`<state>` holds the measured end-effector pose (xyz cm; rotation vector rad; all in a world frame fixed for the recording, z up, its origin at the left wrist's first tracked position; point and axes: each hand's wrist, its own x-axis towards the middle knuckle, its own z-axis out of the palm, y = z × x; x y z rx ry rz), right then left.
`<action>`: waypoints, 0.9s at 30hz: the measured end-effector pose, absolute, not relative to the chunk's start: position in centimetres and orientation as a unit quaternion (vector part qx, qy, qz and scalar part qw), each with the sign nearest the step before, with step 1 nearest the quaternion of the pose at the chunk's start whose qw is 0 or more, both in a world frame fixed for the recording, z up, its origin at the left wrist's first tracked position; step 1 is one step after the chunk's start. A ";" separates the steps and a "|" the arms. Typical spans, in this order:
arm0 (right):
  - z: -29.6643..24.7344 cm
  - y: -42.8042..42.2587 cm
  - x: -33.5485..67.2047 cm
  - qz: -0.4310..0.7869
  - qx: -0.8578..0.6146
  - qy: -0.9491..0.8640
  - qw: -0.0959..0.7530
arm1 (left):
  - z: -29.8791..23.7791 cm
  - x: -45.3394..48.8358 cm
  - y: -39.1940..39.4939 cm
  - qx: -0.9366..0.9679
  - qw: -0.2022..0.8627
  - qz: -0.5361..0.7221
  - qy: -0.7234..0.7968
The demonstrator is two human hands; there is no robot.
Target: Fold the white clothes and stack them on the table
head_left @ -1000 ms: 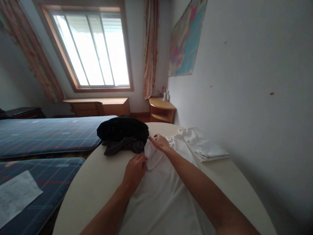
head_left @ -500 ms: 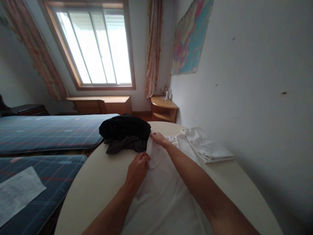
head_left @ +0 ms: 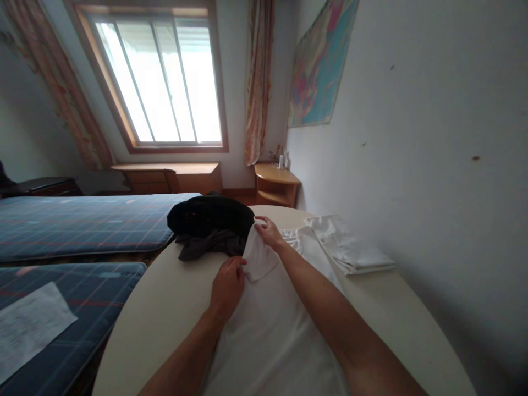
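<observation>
A white garment [head_left: 272,324] lies spread along the table, its far end showing a gathered edge. Part of it is folded over into a flap at the upper left. My right hand [head_left: 270,234] pinches the far corner of that flap between thumb and fingers, close beside the black clothes. Lower down, my left hand [head_left: 228,283] grips the flap's left edge with curled fingers. A bundle of black clothing [head_left: 210,214], with a dark grey piece [head_left: 210,243] under it, sits beyond my left hand. To the right rests a folded white garment [head_left: 350,247].
The round cream table [head_left: 160,324] carries the clothes. Two plaid mattresses [head_left: 91,220] stand on the left, with a sheet of paper [head_left: 35,324] on the nearer one. A wall [head_left: 433,220] runs along the right. A desk [head_left: 177,173] and a corner shelf [head_left: 278,176] stand beyond.
My right hand has lifted slightly with the flap's corner, making the fold stand out more. My left hand has shifted a little to the left along the edge.
</observation>
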<state>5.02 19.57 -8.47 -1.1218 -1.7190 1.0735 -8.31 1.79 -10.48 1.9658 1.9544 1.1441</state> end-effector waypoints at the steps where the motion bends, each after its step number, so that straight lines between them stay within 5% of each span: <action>1: -8.6 19.5 5.0 0.426 -0.437 -0.686 0.395 | -10.5 -8.4 1.8 0.656 0.069 0.383 0.647; 14: -9.0 15.1 5.1 0.226 -0.495 -0.735 0.403 | -10.5 -8.7 1.9 0.639 0.070 0.398 0.654; 19: -8.3 10.9 6.5 0.087 -0.524 -0.803 0.271 | -10.7 -9.3 2.5 0.608 0.095 0.396 0.681; 27: -10.2 8.0 8.6 0.096 -0.477 -0.863 0.134 | -10.9 -9.7 3.0 0.607 0.100 0.399 0.680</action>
